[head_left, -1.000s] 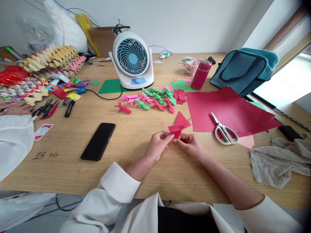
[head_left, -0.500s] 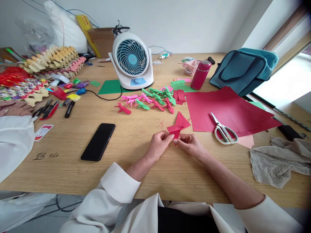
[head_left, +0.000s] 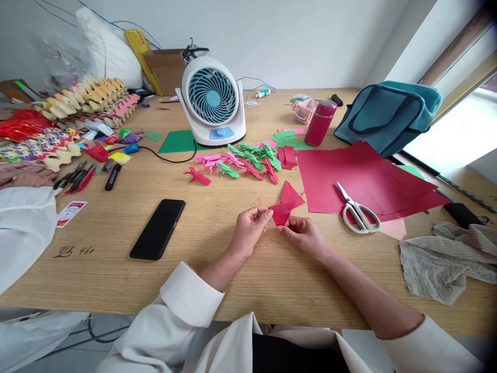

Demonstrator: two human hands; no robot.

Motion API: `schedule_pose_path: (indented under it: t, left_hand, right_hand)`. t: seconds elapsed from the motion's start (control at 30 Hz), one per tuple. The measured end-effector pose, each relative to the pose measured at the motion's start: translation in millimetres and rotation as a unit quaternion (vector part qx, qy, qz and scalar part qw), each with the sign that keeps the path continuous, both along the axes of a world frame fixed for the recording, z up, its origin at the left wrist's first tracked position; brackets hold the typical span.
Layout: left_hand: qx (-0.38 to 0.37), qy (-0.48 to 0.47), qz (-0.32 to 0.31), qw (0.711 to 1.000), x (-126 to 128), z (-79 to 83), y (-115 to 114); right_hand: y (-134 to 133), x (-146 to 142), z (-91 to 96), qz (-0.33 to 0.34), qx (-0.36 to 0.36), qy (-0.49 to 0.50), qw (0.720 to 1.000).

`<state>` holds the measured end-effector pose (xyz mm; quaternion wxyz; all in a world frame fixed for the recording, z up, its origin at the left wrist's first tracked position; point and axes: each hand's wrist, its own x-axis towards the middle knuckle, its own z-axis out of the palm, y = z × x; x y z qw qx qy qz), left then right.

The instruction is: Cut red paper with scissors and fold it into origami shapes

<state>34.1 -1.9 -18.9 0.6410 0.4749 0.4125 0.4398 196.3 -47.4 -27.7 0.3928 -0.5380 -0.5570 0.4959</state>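
Observation:
Between my hands is a folded red paper [head_left: 281, 211], its near part a pointed flap and its far part a triangle. My left hand [head_left: 252, 228] pinches the left corner of the flap between thumb and fingers. At the lower right edge my right hand [head_left: 305, 235] grips the same paper, thumb in front and fingers curled. Just beyond lie several folded paper figures in green [head_left: 252, 155], pink [head_left: 212, 161] and red [head_left: 199, 176]. Large red sheets [head_left: 326, 181] lie to the right, with white-handled scissors [head_left: 359, 215] on them.
A black phone [head_left: 158, 229] lies left of my hands. Behind the figures stand a white fan [head_left: 213, 101] and a red flask [head_left: 320, 123]. A blue bag [head_left: 382, 119] and a crumpled cloth [head_left: 446, 264] are at right. Another person's hands [head_left: 29, 176] rest at far left.
My left thumb and fingers have shifted slightly from the flap's lower tip to its left corner. The flap's lower point now shows between my hands, which are a little further apart.

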Motion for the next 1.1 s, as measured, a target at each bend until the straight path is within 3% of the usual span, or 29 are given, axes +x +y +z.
schedule_pose_path:
  t: [0.23, 0.47, 0.73, 0.93, 1.1]
  left_hand:
    - [-0.025, -0.006, 0.014, 1.0, 0, -2.1, 0]
    - [-0.103, -0.054, 0.004, 0.993, 0, 2.9, 1]
    - [-0.106, -0.057, 0.003, 0.993, 1, 0.6, 2]
    - [-0.033, 0.066, -0.088, 0.993, -11, -1.5, 15]
    - [0.052, 0.182, -0.184, 0.965, -21, -0.7, 21]
  right_hand:
    - [-2, -3, 1.3, -0.013, 0.039, -0.067, 0.997]
    - [-2, -3, -2.4, -0.016, 0.081, -0.103, 0.991]
    - [-1, -2, -4.5, -0.013, 0.085, -0.113, 0.99]
    - [-4, 4, 1.4, 0.028, 0.107, -0.144, 0.983]
    - [-6, 13, 8.3, 0.081, 0.127, -0.202, 0.968]
